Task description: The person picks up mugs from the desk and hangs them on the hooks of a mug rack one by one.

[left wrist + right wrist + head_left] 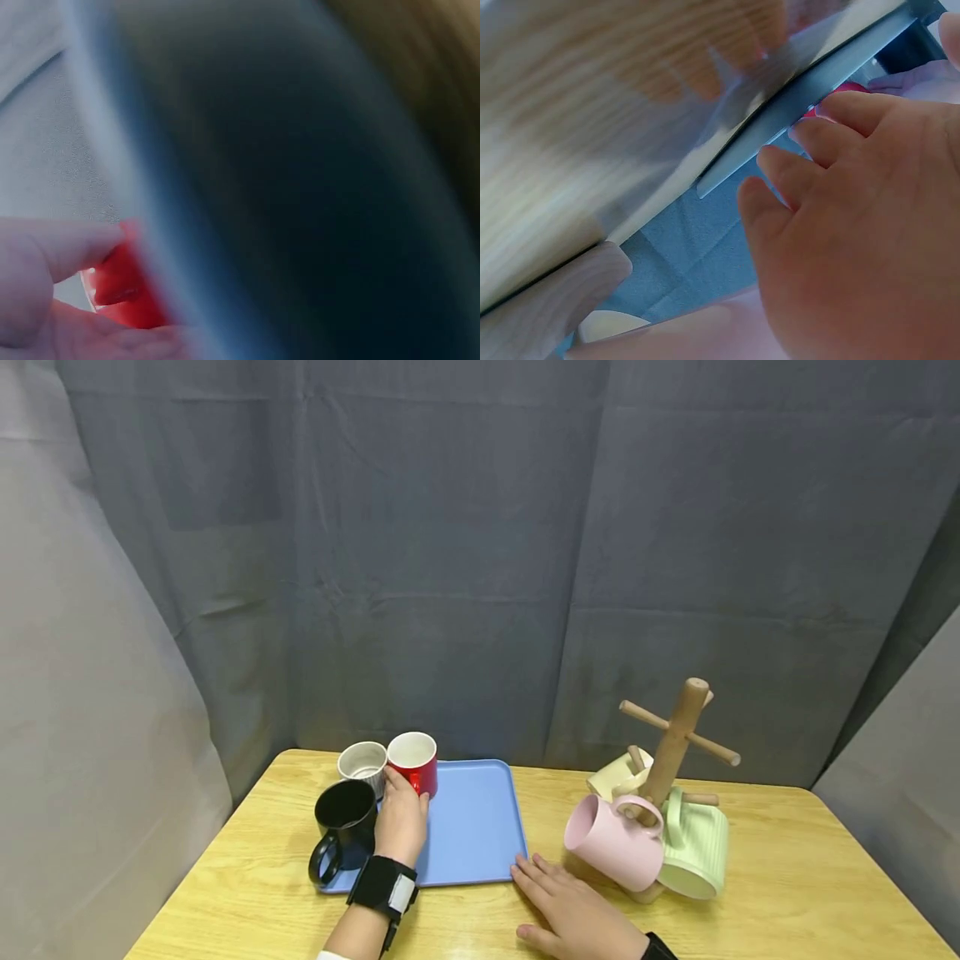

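My left hand [402, 822] reaches over the blue tray [480, 818], with its thumb and fingers about the handle of the red mug [426, 774]. In the left wrist view, the thumb and fingers lie on either side of the red handle [124, 281], while a large dark blurred shape covers much of the picture. Left of this hand stands a black mug [355, 835]; a white ribbed mug [363, 762] is just beyond the fingers. My right hand [573, 910] lies palm down with its fingers extended, fingertips at the tray's near right corner.
To the right stands a wooden mug tree [678, 735] with bare upper pegs. On it hang a pink mug [615, 847], close to the right hand, a light green mug [697, 847] and a pale yellow mug [611, 777]. A grey curtain [450, 568] closes off the wooden table [780, 877].
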The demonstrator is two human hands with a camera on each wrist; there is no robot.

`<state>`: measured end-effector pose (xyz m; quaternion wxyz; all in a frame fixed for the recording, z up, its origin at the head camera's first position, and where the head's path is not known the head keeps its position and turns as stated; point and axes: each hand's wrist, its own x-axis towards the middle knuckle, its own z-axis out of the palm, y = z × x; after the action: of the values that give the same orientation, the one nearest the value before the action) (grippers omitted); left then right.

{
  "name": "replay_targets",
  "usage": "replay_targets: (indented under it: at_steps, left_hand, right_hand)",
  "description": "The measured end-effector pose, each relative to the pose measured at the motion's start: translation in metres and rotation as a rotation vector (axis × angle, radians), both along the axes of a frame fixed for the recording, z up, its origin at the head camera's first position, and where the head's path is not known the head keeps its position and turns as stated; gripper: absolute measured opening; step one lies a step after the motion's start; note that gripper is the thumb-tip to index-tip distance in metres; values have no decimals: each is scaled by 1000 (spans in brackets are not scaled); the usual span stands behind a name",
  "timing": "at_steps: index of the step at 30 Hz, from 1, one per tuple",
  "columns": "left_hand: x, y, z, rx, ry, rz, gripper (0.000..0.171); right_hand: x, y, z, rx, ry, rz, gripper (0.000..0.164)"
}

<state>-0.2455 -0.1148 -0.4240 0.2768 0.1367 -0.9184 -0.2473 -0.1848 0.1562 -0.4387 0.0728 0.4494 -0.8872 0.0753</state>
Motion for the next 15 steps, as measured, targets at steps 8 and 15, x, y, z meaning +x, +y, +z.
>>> replay_targets:
  at_steps: [8,15]
  left_hand:
    - [3,-6,4,-2,-11,-109,53]
    - [5,-11,7,47,-60,-234,40]
  right_hand:
    - [-1,-1,1,-5,4,13,66]
    - [-4,-1,-6,-15,5,22,68]
